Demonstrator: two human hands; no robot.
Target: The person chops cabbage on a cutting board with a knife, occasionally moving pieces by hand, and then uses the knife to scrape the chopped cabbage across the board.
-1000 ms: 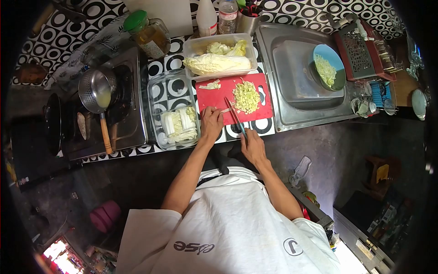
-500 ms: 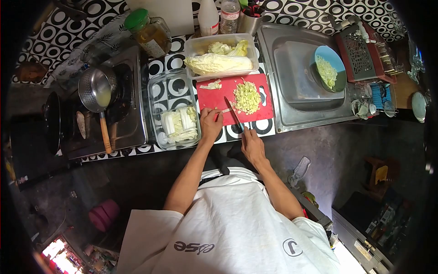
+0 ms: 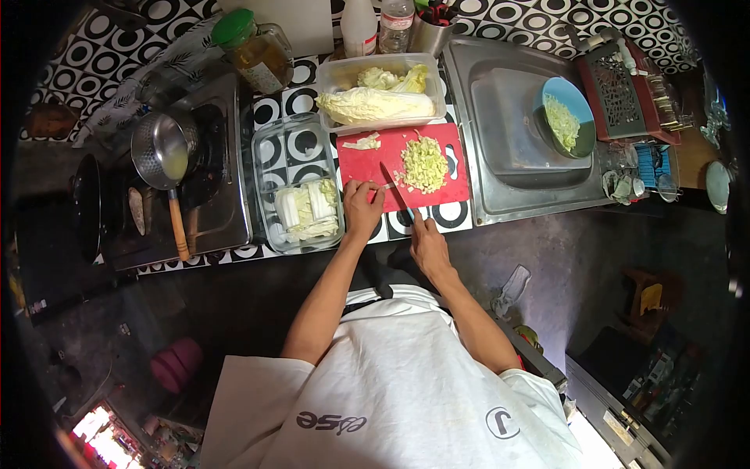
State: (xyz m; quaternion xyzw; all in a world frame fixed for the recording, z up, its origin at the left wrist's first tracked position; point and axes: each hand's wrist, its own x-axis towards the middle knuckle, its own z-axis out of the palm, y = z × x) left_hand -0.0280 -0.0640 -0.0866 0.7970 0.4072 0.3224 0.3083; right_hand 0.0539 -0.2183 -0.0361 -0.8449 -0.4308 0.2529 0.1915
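My right hand (image 3: 428, 241) is closed round the handle of a knife (image 3: 396, 191), whose dark blade lies over the red cutting board (image 3: 351, 160). At the board's lower left, the fingers of my left hand (image 3: 363, 209) hold a thin pale cabbage strip (image 3: 387, 187) beside the blade. Right of the blade is a pile of chopped cabbage (image 3: 423, 165). A few pale scraps (image 3: 363, 142) lie at the board's upper left. Behind the board, a plastic container (image 3: 326, 78) holds a large piece of cabbage (image 3: 376, 108). A glass container (image 3: 262, 156) with cut cabbage leaves (image 3: 306, 211) stands to the left.
On the left, a saucepan (image 3: 161, 148) with a wooden handle sits on the stove (image 3: 223, 219). On the right, a blue bowl (image 3: 584, 109) of shredded cabbage rests in the sink area (image 3: 500, 205). A green-lidded jar (image 3: 262, 66) and bottles (image 3: 359, 31) stand at the back.
The knife and my right hand have shifted slightly to the left, toward my left hand. My left hand still holds the strip.
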